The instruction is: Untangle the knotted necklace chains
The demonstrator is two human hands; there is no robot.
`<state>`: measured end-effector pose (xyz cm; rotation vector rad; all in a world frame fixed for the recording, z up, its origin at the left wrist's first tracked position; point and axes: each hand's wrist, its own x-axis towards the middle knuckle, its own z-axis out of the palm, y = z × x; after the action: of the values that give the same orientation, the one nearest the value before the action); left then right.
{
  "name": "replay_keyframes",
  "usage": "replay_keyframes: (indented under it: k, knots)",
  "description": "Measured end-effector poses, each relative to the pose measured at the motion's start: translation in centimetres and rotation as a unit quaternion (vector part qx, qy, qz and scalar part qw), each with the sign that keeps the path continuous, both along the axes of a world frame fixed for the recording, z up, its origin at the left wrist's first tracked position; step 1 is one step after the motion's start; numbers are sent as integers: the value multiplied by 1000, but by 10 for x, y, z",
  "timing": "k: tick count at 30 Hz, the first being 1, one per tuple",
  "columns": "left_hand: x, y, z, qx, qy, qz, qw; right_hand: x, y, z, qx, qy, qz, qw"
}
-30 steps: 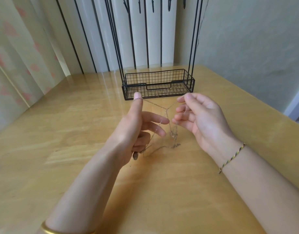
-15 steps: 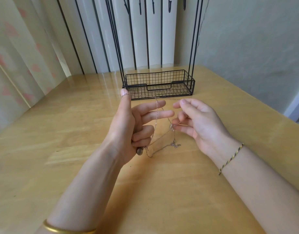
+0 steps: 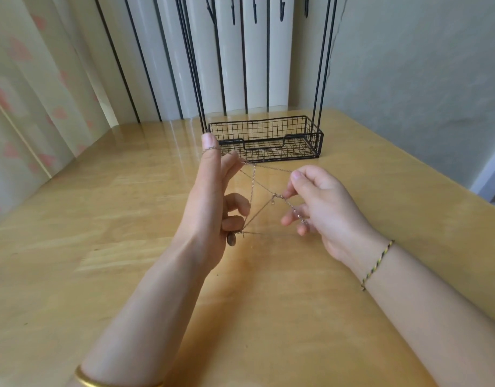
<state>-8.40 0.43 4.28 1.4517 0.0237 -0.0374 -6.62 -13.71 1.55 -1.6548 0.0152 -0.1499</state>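
Left hand (image 3: 205, 219) had a plain gold bangle (image 3: 87, 380) on its arm; right hand (image 3: 327, 210) wore a thin black-and-yellow braided cord bracelet (image 3: 378, 263) at the wrist. Forearms were bare.

Soft daylight, table (image 3: 106, 196) glare, wide-angle distortion.

Hands pulling apart now, right hand (image 3: 324, 210) sliding out to the right, left hand (image 3: 210, 219) raising its thumb, necklace chains (image 3: 253, 191) drawn from slack to taut.

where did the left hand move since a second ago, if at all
Yes, up and left: the left hand raised its fingertip from the wire basket's front to its left corner.
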Motion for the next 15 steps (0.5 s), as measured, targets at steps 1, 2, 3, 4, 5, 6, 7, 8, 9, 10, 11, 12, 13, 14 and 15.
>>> replay_keyframes:
  k: [1,2,3,4,5,6,7,8,9,10,11,12,13,14,15]
  knots:
    - [-1,-1,0,-10,-3,5,1000,0,0,0,-5,1,0,1000]
    - [-1,-1,1,-22,-7,10,1000,0,0,0,-11,2,-1,1000]
    - [-1,-2,1,-31,-10,16,999,0,1,0,-17,6,0,1000]
    - [-1,-2,2,-38,-11,21,999,-1,1,0,-20,13,2,1000]
    - [-2,-2,3,-43,-10,26,999,-1,2,0,-19,21,6,1000]
    - [-2,-2,4,-48,-7,33,998,-1,2,0,-17,29,8,999]
    - [-1,-2,4,-54,-3,42,998,-1,2,1,-18,35,9,999]
    - [0,-2,4,-61,2,51,997,-1,2,1,-20,37,8,999]
    - [1,-2,4,-67,7,59,996,-2,2,2,-22,37,5,999]
    - [2,-1,3,-71,12,65,995,-2,1,3,-25,36,1,999]
    - [3,-1,2,-72,18,70,995,-2,1,3,-27,35,-4,999]
    - [4,0,1,-70,22,73,995,-2,1,4,-28,35,-11,999]
    - [5,0,0,-69,25,75,995,-2,1,4,-25,35,-20,999]
    - [6,0,-1,-70,27,75,994,-2,2,5,-18,34,-30,999]
    - [6,1,-2,-72,29,75,994,-1,2,6,-10,31,-40,999]
